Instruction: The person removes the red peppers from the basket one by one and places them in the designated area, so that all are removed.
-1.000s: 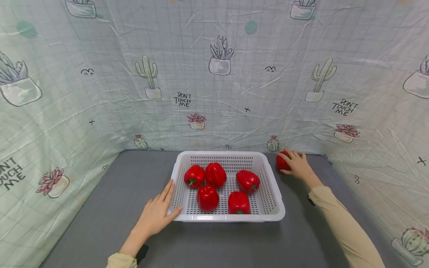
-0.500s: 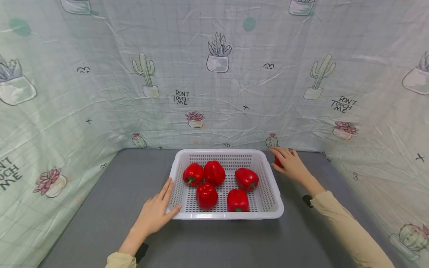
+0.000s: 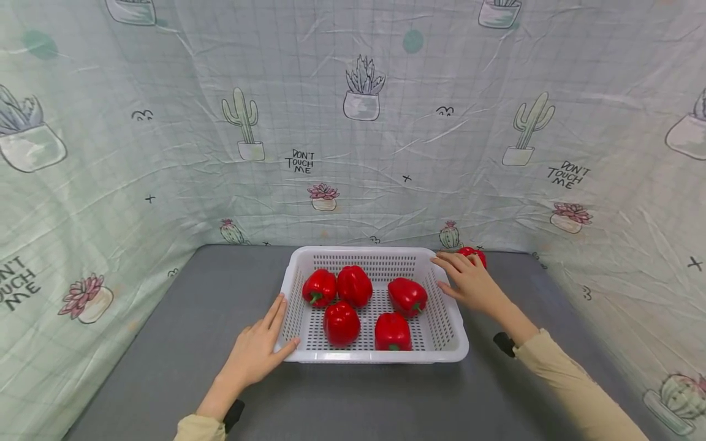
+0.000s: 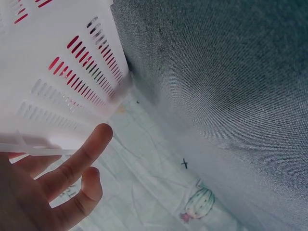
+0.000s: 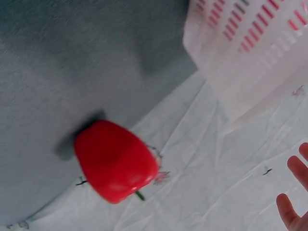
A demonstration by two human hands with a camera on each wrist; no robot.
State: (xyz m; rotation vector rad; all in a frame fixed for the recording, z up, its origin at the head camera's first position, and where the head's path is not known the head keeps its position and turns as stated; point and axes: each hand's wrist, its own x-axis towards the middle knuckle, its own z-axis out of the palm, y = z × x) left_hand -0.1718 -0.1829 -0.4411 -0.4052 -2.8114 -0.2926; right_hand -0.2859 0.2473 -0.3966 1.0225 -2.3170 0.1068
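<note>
A white perforated plastic basket [image 3: 375,357] stands on the grey table with several red bell peppers [image 3: 341,324] inside. My left hand [image 3: 256,352] rests on the basket's left rim, fingers extended; in the left wrist view its fingers [image 4: 89,149] lie along the basket's outer wall. Over the basket's right rim hovers my right hand [image 3: 469,282], fingers spread and holding nothing. Behind it on the table sits another red bell pepper [image 3: 477,254], partly covered by the hand in the head view. The right wrist view shows this pepper [image 5: 115,161] whole, green stem outward, apart from the fingers.
A grey table [image 3: 375,404] surrounds the basket. Pale fabric printed with cacti and succulents [image 3: 364,184] hangs behind the table and along both sides.
My right hand has come off the pepper outside the basket and shifted left to the right rim, uncovering part of that pepper. My left hand stays on the left rim.
</note>
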